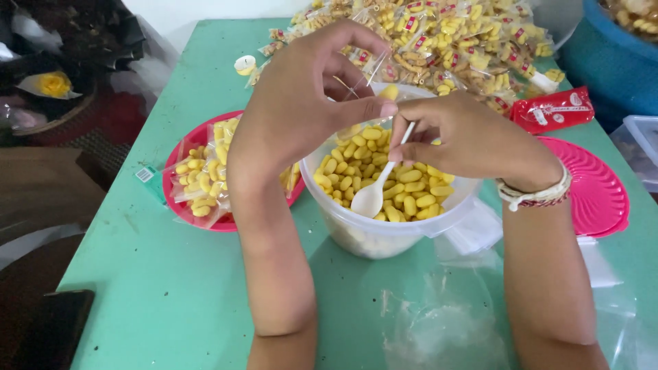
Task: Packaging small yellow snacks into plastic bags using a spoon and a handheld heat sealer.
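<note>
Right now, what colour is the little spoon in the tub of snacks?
White. The spoon rests among yellow snacks in the clear tub; the head view shows it best.

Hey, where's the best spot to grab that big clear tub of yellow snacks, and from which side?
Probably take the clear tub by its side wall just under the rim, one hand on each side. It is round, wide, has no visible handle and looks full. The near side is free; the left hand and the right hand, holding a white spoon, are above the opening.
</note>
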